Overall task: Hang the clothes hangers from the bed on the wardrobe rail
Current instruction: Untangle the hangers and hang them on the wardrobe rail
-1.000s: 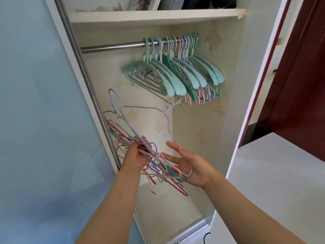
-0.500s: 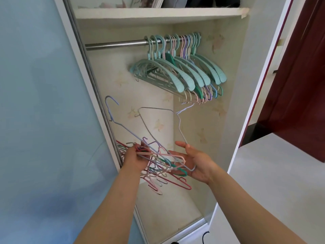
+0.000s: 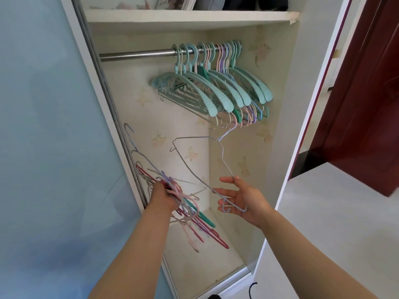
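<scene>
Hangers fill the left hand (image 3: 163,196), whose grip is tight around a bundle of thin hangers (image 3: 190,214) in pink, red, purple and green. Some hooks of that bundle stick up and away past the grip, and the long ends hang down below it toward the wardrobe floor (image 3: 205,262). Just to the side of that grip is the right hand (image 3: 244,199), palm up with its fingers out straight, so its grip is wide. One thin grey wire hanger (image 3: 203,160) lies across those fingers, and its hook end reaches up above the hand. High above both grips runs the shiny wardrobe rail (image 3: 138,55). Many teal hangers (image 3: 216,91) hang on it, packed close, with thin pink and purple ones among them. Over the rail is a white shelf (image 3: 185,17) with some things on it, and no writing on them can be read.
</scene>
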